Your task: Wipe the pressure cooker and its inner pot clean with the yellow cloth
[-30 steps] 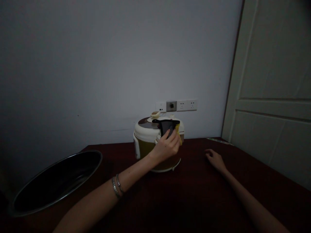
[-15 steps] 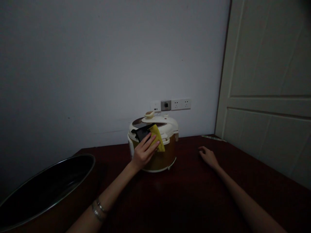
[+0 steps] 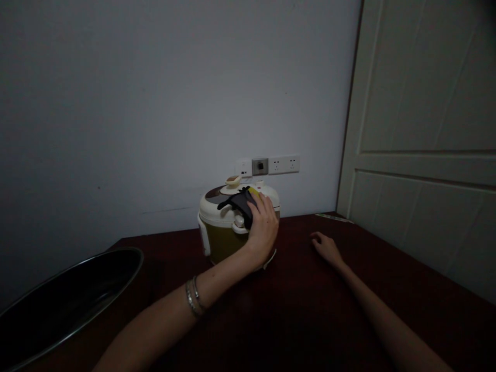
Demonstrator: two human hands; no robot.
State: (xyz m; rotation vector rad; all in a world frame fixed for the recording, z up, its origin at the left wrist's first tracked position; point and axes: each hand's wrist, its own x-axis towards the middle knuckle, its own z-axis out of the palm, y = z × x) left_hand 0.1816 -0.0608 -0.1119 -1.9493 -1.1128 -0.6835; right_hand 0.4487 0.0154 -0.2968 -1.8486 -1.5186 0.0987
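Note:
A white and olive-gold electric pressure cooker (image 3: 222, 240) stands on the dark red table, its lid on. My left hand (image 3: 264, 225), with two bracelets on the wrist, presses a black and yellow cleaning cloth (image 3: 241, 202) against the cooker's upper right front, by the lid rim. Its fingers are closed over the cloth, which partly covers the lid and side handle. To the right of the cooker, my right hand (image 3: 326, 248) rests on the tabletop with fingers loosely curled. Whether anything lies under those fingers is hidden.
A large dark pot (image 3: 77, 305) with a shiny rim occupies the left front. Wall sockets (image 3: 284, 164) sit behind the cooker on the pale wall (image 3: 155, 103). A panelled white door (image 3: 418, 129) borders the table (image 3: 294, 299) on the right.
My left hand has moved right and slightly up across the cooker's front, taking the cloth along, and the cloth has folded. My right hand stays on the table. The view has shifted slightly.

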